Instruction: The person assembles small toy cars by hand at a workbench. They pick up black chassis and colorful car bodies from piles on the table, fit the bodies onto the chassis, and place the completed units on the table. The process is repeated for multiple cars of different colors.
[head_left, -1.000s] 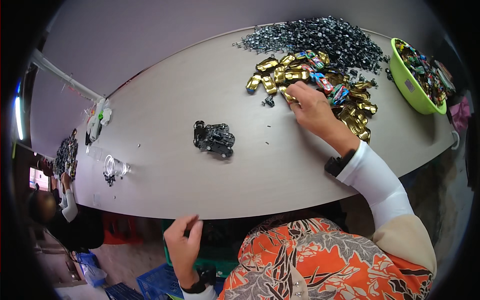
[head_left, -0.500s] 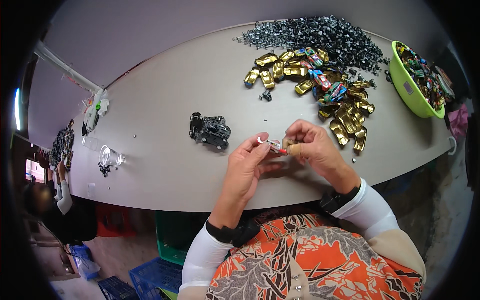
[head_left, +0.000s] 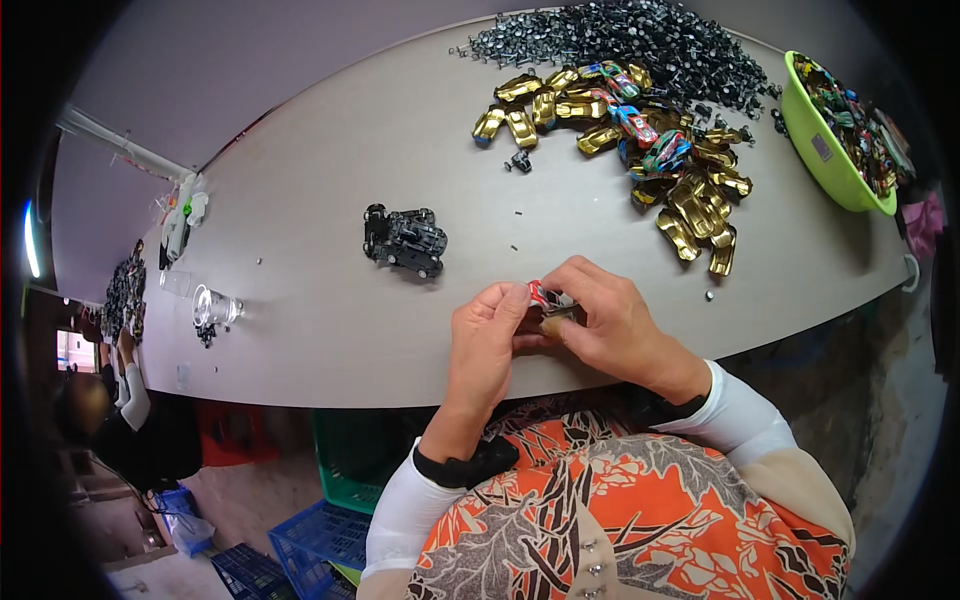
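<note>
Between my two hands is a small toy car shell [head_left: 537, 294], red and white on the part that shows. My left hand [head_left: 484, 338] pinches one end of it between thumb and fingers. The fingers of my right hand [head_left: 612, 322] are closed around its other end, where a dark, shiny part peeks out that I cannot make out. Tan wrapping covers the right thumb's tip. Ahead of my left hand, a cluster of black toy car chassis [head_left: 405, 240] with wheels lies on the table [head_left: 320, 330].
Gold toy car shells [head_left: 692, 205], some with coloured prints, lie ahead on the right. Behind them spreads a heap of dark wheel axles [head_left: 640, 45]. A green basin [head_left: 825, 150] full of coloured shells stands far right. Clear plastic cups [head_left: 215, 306] are on the left; another person [head_left: 130, 430] works beyond.
Both hands have drawn closer together and the shell has turned, so its red part now faces up and less of it shows. The view has shifted slightly.
</note>
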